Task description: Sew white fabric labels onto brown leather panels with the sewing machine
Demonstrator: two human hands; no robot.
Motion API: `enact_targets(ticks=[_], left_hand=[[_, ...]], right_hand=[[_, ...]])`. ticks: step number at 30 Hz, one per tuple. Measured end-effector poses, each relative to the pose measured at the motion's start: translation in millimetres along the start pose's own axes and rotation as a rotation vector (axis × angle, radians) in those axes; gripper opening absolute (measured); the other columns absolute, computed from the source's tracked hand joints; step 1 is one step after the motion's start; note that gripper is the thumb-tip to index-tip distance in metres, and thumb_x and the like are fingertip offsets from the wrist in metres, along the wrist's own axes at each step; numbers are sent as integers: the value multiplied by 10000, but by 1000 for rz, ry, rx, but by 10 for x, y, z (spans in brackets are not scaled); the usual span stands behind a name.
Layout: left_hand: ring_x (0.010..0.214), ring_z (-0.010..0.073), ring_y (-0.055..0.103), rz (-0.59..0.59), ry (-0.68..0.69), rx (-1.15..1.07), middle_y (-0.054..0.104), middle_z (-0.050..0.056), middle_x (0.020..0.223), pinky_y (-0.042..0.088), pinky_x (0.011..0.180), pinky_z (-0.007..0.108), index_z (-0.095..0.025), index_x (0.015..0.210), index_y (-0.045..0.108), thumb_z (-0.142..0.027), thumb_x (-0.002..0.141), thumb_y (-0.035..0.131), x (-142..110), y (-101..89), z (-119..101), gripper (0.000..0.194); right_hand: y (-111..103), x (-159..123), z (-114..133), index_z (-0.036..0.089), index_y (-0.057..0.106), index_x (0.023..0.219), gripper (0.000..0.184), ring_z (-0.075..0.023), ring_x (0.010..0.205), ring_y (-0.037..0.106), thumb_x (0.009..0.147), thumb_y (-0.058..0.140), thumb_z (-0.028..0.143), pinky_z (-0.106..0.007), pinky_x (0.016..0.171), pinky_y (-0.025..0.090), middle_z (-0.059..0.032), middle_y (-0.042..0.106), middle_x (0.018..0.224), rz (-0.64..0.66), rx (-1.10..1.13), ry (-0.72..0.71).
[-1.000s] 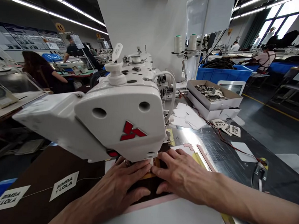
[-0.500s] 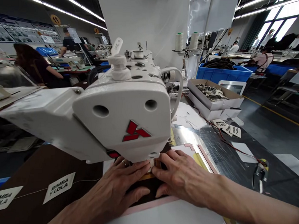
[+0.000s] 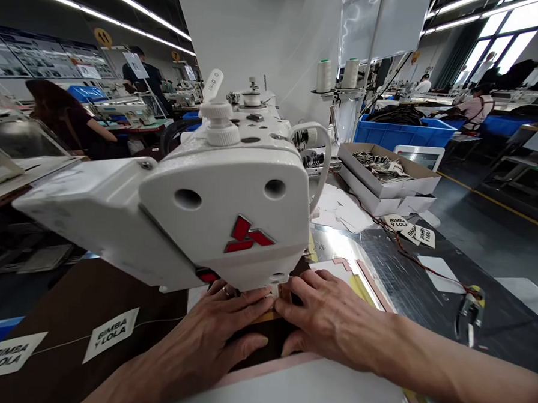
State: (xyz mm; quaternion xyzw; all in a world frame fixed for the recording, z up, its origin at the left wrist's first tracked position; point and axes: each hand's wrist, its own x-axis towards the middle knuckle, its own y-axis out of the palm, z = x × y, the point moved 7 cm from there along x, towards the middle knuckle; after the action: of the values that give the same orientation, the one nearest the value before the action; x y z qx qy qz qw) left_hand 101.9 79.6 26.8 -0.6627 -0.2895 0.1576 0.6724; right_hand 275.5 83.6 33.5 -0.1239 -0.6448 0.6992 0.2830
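The white sewing machine head [image 3: 223, 223], with a red emblem, stands over the work and hides the needle. Below it, my left hand [image 3: 217, 331] lies flat with fingers stretched out and thumb apart, its fingertips at a small pale piece [image 3: 273, 292]. My right hand [image 3: 326, 313] rests on the other side, its slightly bent fingers pressing down by the same piece, thumb apart. Dark brown material [image 3: 254, 351] shows between the hands, above a pink-edged white sheet [image 3: 304, 390]. Two "BIMBA Y LOLA" labels [image 3: 111, 334] hang together on a thread to the left.
Right of the machine is an open carton [image 3: 382, 186] of labels, with loose labels [image 3: 425, 235] before it. Thread snips [image 3: 469, 314] lie on the dark metal table [image 3: 438, 318]. Thread cones [image 3: 324, 76] and a blue crate [image 3: 403, 134] stand behind. Other people sit at machines.
My view has shifted slightly, so the machine appears a little further right. Both hands keep their places on the work. A person in the background at left has turned.
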Motion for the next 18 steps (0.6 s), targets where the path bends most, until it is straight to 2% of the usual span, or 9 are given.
enact_targets(ticks=[4, 8, 10, 14, 18], left_hand=[[1418, 206, 568, 4, 43, 55, 496, -32, 1613, 475, 1120, 351, -320, 1591, 464, -373, 1068, 587, 7, 0, 6, 539], [1356, 190, 622, 12, 37, 36, 497, -48, 1611, 519, 1009, 305, -353, 1598, 457, -418, 1072, 594, -1, 48, 45, 548], [1310, 196, 655, 27, 22, -1, 512, -44, 1599, 518, 1008, 304, -367, 1593, 468, -429, 1062, 615, 3, 57, 61, 555], [1314, 212, 657, 55, 19, -31, 531, -29, 1586, 467, 1114, 333, -371, 1584, 483, -427, 1061, 619, 25, 38, 53, 543], [1324, 220, 647, 59, 13, -26, 501, -24, 1609, 480, 1095, 347, -355, 1598, 462, -410, 1071, 599, 20, 36, 46, 547]], right_hand=[[-92, -117, 28, 207, 626, 1345, 482, -286, 1084, 590, 1072, 520, 591, -478, 916, 534, -115, 627, 1313, 4, 18, -1], [-258, -438, 9, 196, 615, 1374, 466, -288, 1075, 655, 1077, 538, 547, -475, 895, 564, -151, 638, 1364, -66, 7, 36], [-303, -621, -27, 181, 620, 1363, 435, -281, 1070, 675, 1088, 536, 507, -461, 894, 581, -168, 659, 1340, -126, 17, 53], [-259, -844, -157, 197, 640, 1316, 370, -278, 1126, 682, 1103, 511, 471, -448, 924, 597, -164, 678, 1311, -185, 50, 126], [-197, -832, -208, 201, 661, 1268, 356, -280, 1096, 684, 1095, 523, 480, -450, 900, 607, -156, 674, 1298, -162, 68, 152]])
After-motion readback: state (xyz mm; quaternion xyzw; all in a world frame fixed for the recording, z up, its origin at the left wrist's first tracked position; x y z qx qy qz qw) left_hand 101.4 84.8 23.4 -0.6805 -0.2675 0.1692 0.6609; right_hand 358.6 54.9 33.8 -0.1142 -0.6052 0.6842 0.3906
